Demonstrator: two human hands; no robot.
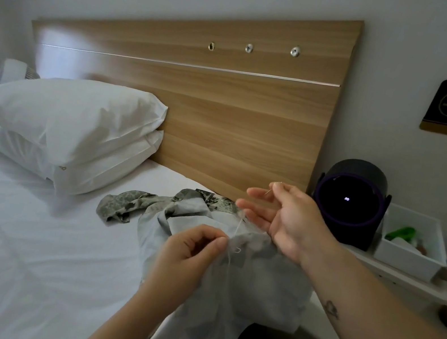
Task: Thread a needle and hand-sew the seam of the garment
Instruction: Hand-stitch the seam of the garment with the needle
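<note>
Careful: your right hand (288, 219) pinches needle (270, 191) above garment (242, 277), which hangs off bed (27, 224). Left hand (189, 253) pinches seam. Thread (238, 228) looks loose: hard pull may knot it or unthread the eye.

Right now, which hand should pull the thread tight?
Probably the right hand: its fingers pinch the needle, raised above the garment, with thread running down to it. The left hand is busy pinching the garment.
</note>
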